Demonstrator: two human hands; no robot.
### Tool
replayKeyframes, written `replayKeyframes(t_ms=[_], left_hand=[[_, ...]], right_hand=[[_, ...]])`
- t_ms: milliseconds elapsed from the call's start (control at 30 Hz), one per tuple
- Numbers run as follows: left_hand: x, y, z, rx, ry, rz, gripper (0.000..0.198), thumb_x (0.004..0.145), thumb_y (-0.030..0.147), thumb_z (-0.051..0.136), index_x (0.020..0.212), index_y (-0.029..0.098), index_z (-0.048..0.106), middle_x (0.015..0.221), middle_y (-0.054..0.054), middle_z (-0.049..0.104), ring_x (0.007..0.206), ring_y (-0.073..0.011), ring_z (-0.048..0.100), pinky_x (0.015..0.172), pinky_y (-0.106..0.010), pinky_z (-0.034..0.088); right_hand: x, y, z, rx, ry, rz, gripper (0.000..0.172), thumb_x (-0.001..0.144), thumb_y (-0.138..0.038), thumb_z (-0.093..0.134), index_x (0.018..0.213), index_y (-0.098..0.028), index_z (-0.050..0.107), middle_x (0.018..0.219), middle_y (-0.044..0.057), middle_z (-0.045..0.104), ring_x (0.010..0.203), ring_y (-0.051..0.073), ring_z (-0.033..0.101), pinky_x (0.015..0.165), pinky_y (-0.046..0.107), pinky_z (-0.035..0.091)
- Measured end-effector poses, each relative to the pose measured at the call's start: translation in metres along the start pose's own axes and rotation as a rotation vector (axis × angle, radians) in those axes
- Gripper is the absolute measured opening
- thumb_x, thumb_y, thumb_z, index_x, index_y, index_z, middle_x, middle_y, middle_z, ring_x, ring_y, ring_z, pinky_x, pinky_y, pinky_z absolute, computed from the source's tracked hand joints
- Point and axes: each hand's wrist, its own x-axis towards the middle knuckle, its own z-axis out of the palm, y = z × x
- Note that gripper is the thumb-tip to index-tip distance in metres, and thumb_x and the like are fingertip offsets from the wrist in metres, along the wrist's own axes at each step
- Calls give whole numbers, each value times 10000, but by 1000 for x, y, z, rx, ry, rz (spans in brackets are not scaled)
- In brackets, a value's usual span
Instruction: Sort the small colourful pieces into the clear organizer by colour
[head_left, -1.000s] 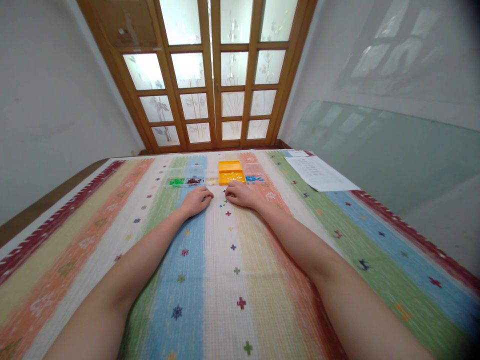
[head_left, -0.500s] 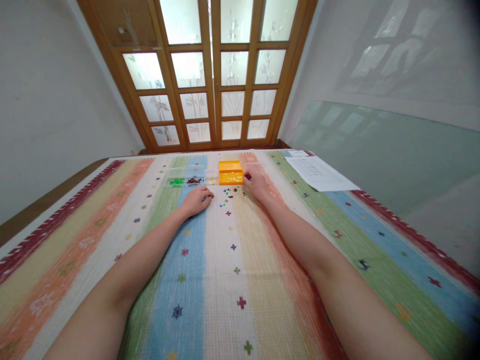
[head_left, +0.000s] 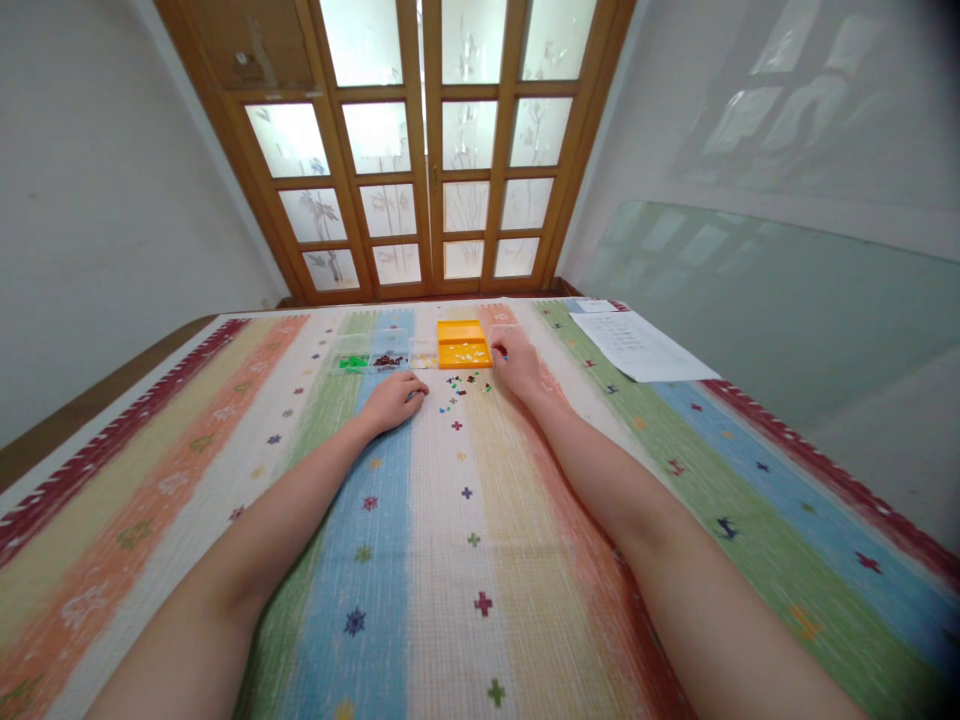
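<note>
My left hand (head_left: 394, 400) rests on the cloth with its fingers curled in; what they hold, if anything, is hidden. Small loose pieces (head_left: 460, 392) in green, blue and dark red lie scattered between my hands. Past them, an orange box (head_left: 465, 364) stands with its lid up and white bits inside. My right hand (head_left: 516, 364) is closed in a pinch just right of this box, over a clear box (head_left: 507, 328) that it mostly covers. Specks of red and blue show by its fingertips; I cannot tell whether they are held.
Left of the orange box stand clear boxes with green pieces (head_left: 353, 362), dark red pieces (head_left: 390, 361) and yellow pieces (head_left: 424, 361). A printed paper sheet (head_left: 637, 347) lies at the far right of the striped tablecloth (head_left: 442, 560). Beyond the table are glazed wooden doors (head_left: 427, 200).
My right hand has shifted slightly to the right, away from the orange box's edge. My left hand has stayed in place.
</note>
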Motion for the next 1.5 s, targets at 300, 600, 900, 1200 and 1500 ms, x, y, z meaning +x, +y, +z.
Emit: replayKeyframes(t_ms=[300, 600, 900, 1200, 1500], left_hand=[[5, 38, -1, -47, -87, 184, 305, 1019, 254, 534, 1231, 249, 752, 1292, -88, 713, 1247, -265, 607, 1135, -451, 466], [6, 44, 5, 1, -61, 226, 195, 980, 223, 593, 1049, 218, 775, 1133, -81, 749, 1129, -257, 628, 1050, -432, 495], [5, 39, 7, -57, 6, 115, 135, 937, 225, 625, 1005, 216, 741, 1024, -72, 749, 1010, -242, 653, 947, -391, 506], [6, -11, 0, -266, 297, -237, 118, 908, 271, 607, 941, 206, 701, 858, -25, 711, 769, -182, 627, 756, -309, 484], [-6, -116, -18, -573, 864, -723, 171, 809, 268, 632, 937, 162, 671, 805, -23, 675, 682, -158, 604, 650, -257, 481]], right_hand=[[-8, -14, 13, -15, -129, -161, 247, 945, -169, 563, 1058, -182, 782, 1077, 105, 781, 995, 259, 679, 932, 382, 505], [-13, -28, 15, -17, -168, -186, 192, 973, -183, 606, 1038, -182, 787, 1066, 107, 787, 1008, 258, 678, 946, 378, 480], [-15, -30, 15, 1, -178, -206, 181, 968, -168, 611, 1022, -186, 783, 1045, 99, 785, 991, 253, 668, 924, 364, 454], [-14, -34, 13, -11, -208, -213, 174, 963, -168, 600, 938, -194, 770, 980, 86, 776, 923, 241, 650, 861, 341, 440], [-14, -31, 16, -2, -215, -230, 162, 964, -177, 615, 963, -191, 776, 973, 86, 781, 934, 240, 660, 866, 343, 443]])
